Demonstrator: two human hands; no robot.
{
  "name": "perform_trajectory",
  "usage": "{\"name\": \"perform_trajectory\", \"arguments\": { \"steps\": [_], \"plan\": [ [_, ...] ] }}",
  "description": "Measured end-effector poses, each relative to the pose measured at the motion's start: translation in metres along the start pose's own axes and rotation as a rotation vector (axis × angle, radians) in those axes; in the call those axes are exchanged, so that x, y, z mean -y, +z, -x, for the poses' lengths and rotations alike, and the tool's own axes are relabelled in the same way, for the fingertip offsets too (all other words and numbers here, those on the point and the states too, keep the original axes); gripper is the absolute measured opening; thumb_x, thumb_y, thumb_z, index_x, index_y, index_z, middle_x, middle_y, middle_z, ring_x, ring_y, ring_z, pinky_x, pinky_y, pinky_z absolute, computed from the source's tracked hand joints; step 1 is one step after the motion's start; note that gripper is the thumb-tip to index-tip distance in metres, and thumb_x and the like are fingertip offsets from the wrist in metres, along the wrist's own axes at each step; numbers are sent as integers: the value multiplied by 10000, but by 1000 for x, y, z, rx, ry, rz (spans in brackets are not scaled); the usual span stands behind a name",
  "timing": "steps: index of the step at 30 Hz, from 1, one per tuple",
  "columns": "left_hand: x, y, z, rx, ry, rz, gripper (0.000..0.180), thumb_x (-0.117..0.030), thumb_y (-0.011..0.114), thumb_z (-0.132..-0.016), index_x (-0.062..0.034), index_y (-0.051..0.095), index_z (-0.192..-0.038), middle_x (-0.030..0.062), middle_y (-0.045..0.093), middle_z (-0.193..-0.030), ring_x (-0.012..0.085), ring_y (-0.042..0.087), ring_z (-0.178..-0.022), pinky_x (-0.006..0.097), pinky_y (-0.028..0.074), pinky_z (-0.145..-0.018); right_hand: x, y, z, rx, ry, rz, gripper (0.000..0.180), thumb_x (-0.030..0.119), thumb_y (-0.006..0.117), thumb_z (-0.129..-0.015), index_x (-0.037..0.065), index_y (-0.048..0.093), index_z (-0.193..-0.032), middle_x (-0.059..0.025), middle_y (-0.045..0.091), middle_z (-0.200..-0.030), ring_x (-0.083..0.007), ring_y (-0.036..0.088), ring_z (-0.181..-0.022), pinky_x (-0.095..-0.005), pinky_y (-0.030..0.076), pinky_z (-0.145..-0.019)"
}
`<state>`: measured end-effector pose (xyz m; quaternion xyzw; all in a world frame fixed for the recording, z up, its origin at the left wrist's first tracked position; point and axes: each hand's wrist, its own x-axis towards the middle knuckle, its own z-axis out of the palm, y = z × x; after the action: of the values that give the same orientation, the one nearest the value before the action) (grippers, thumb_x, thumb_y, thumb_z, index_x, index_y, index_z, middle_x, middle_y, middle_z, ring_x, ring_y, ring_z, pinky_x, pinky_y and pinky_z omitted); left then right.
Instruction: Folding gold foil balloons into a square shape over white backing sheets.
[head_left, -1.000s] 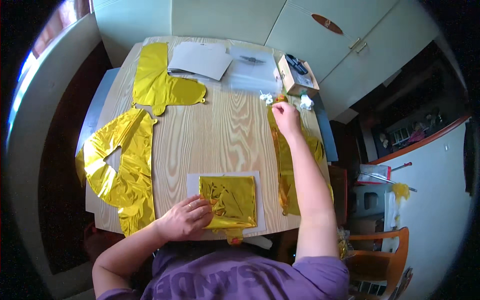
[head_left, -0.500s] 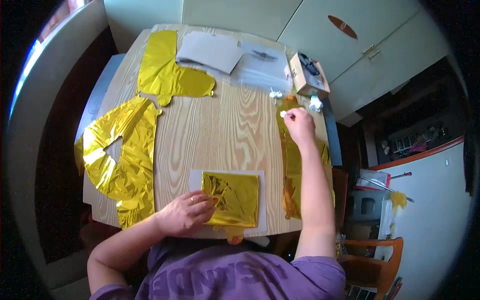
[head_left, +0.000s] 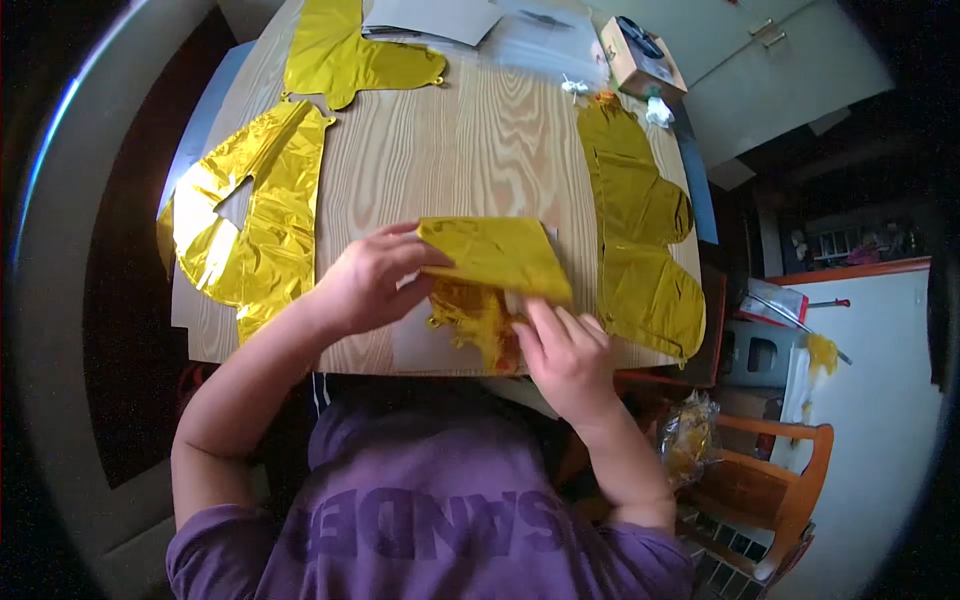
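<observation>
A folded gold foil balloon [head_left: 495,250] is tilted up in front of me, its near edge raised off a pale card [head_left: 410,345]. My left hand [head_left: 375,278] is closed on the folded balloon's left edge, thumb underneath. At its lower right corner, my right hand [head_left: 568,355] has fingers pinched together by the raised edge. Whether a small white piece is still in those fingers I cannot make out. Under the raised part, the crumpled gold tail [head_left: 475,320] of the balloon lies on the card, blurred in places.
Flat gold foil balloons lie at left [head_left: 265,210], far left [head_left: 350,55] and right [head_left: 645,230] on the wooden table [head_left: 450,150]. Grey card sheets [head_left: 430,20], clear plastic bags [head_left: 545,45], a small box [head_left: 640,60] and white crumpled bits [head_left: 658,112] sit along the back.
My right hand has come back from the far right, where it held a small white piece, to the folded balloon. The balloon is now lifted and tilted, and my view has dipped toward me.
</observation>
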<state>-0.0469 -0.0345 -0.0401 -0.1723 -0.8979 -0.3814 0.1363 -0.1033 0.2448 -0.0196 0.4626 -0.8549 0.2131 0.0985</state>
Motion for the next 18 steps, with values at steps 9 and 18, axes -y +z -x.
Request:
{"name": "perform_trajectory", "arguments": {
  "steps": [9,18],
  "plan": [
    [3,-7,-4,2,-100,32,188,-12,665,-894,-44,711,-1074,135,744,-990,344,721,-958,490,455,-1108,-9,1,34,247,-124,-67,698,234,848,-694,38,593,-1314,-143,551,-1314,-342,498,-1216,-468,424,-1030],
    [2,-14,-5,39,-105,110,168,-17,662,-905,-53,711,-1061,141,744,-942,339,726,-915,498,435,-1122,-1,22,48,41,-233,-140,372,95,774,-680,46,724,-1046,-94,663,-1094,-275,589,-1020,-441,461,-918]
  ]
}}
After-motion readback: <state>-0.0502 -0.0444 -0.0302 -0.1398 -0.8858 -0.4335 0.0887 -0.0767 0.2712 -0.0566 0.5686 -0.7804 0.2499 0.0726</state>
